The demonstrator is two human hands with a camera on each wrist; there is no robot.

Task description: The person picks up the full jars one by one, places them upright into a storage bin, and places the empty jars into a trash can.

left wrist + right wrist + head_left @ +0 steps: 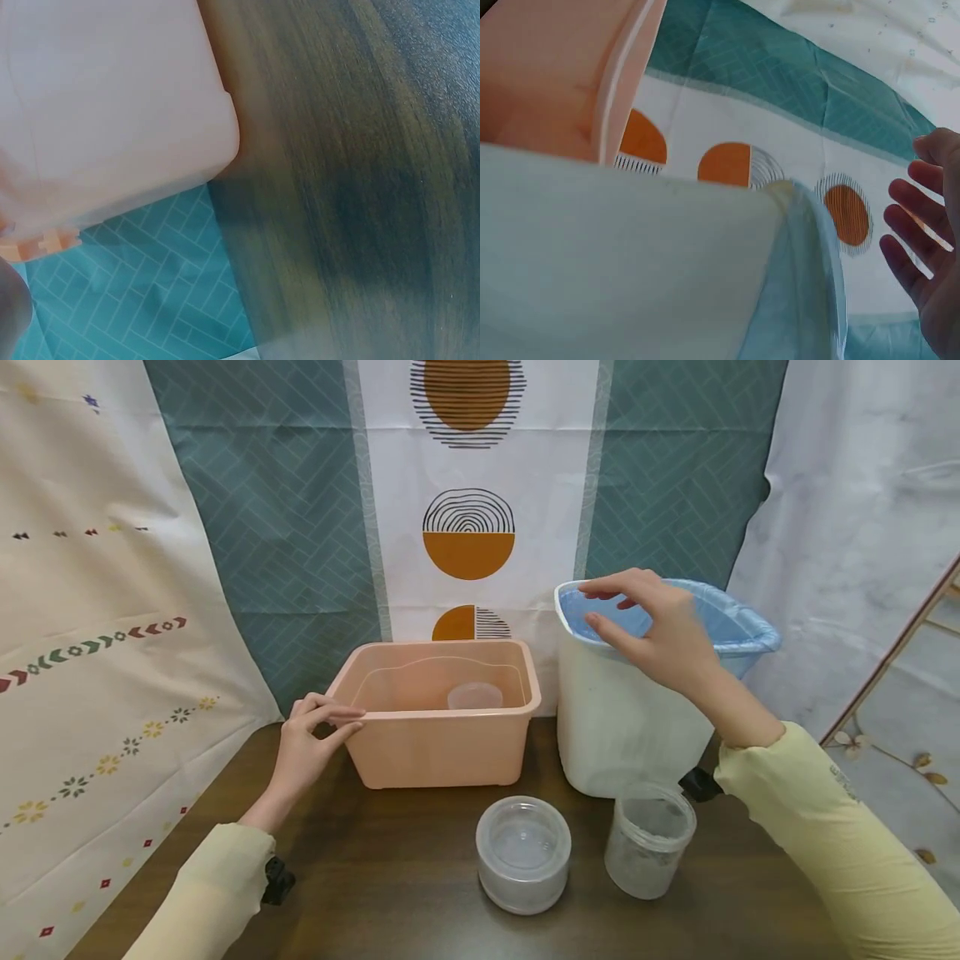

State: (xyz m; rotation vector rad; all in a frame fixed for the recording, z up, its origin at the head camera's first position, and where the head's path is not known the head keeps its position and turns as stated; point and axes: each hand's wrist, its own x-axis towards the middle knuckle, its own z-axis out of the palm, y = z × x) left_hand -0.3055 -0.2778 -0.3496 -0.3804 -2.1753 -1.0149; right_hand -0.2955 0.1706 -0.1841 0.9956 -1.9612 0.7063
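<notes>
My left hand (303, 739) is at the left front corner of a peach plastic tub (442, 752), its thumb and fingertips pinching the rim. The left wrist view shows the tub's side (112, 97), with only a sliver of the hand (11, 311). Above a white trash bin (630, 718) lined with a blue bag (723, 610), my right hand (660, 627) hovers with loosely bent fingers and nothing in them. In the right wrist view, that hand (937, 225) is beside the bin's rim, apart from it. Inside the tub sits a round translucent container (475, 696).
On the dark wooden table (390, 877), a squat clear round container (522, 856) stands in front of the tub. A taller clear jar (648, 843) stands to its right, before the bin. Patterned cloth (480, 468) hangs behind.
</notes>
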